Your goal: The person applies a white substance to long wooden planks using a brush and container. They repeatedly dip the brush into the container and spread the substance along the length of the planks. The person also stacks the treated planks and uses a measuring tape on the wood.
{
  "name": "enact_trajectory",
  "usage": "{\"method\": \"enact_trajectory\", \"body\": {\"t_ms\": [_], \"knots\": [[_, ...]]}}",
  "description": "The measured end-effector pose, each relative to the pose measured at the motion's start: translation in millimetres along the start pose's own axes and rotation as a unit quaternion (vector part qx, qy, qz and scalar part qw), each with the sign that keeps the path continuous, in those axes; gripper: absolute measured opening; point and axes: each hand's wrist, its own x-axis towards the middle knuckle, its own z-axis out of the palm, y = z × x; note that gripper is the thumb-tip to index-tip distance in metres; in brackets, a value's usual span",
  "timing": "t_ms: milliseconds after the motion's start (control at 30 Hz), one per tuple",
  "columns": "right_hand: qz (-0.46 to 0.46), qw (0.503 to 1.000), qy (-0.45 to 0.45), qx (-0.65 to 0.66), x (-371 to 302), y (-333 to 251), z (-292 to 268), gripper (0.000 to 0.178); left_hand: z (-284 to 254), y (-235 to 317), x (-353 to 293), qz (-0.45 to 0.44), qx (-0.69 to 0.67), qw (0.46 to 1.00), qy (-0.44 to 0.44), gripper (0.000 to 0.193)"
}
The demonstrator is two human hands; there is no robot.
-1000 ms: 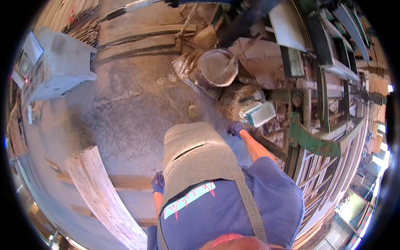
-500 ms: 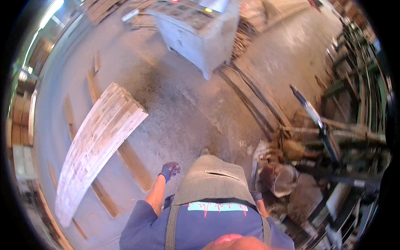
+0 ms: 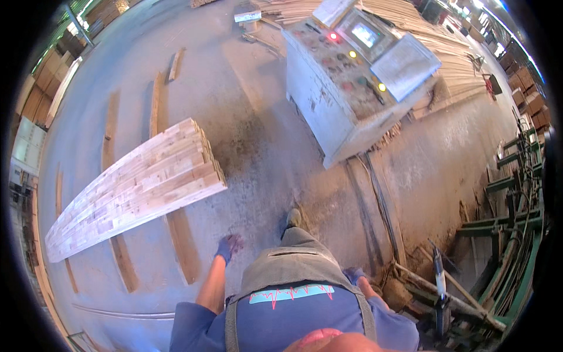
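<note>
My left hand, in a blue work glove with dark reddish fingers, hangs beside my apron. Its fingers look loosely apart, somewhat blurred, and nothing shows in them. My right hand, also in a blue glove, is low by my right hip; its fingers are partly hidden and I cannot make out their shape. Nearest my left hand, but apart from it, lies a stack of pale wooden boards on the left. Ahead and to the right stands a worn control cabinet with lit buttons and a small screen.
Wooden bearers lie on the floor under the board stack. Dark cables run across the floor from the cabinet. Green metal framework with a pole fills the right side. Long wooden strips are heaped behind the cabinet.
My view has swung to the right and lifted, bringing the cabinet's panel into sight. One shoe now shows ahead of the apron. Both hands stay low at my sides.
</note>
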Motion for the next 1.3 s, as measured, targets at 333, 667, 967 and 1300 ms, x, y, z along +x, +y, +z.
{"method": "enact_trajectory", "body": {"t_ms": [333,667,967,1300], "knots": [[-0.128,0.990,-0.020,-0.054,157.2,-472.9,41.7,0.019,-28.0,-28.5,3.7,-0.197,-0.252,0.937,0.143,0.028],[-0.254,0.852,-0.086,-0.449,289.1,-672.2,137.4,0.019,-95.1,207.6,226.6,-0.103,-0.068,0.988,0.092,0.026],[-0.215,0.761,-0.102,-0.603,363.9,-764.9,188.4,0.017,-216.6,598.3,466.0,-0.006,-0.177,0.978,0.109,0.026],[-0.190,0.850,-0.100,-0.480,541.3,-1121.8,225.9,0.021,-252.6,701.4,597.9,0.262,0.632,0.723,0.099,0.031]]}}
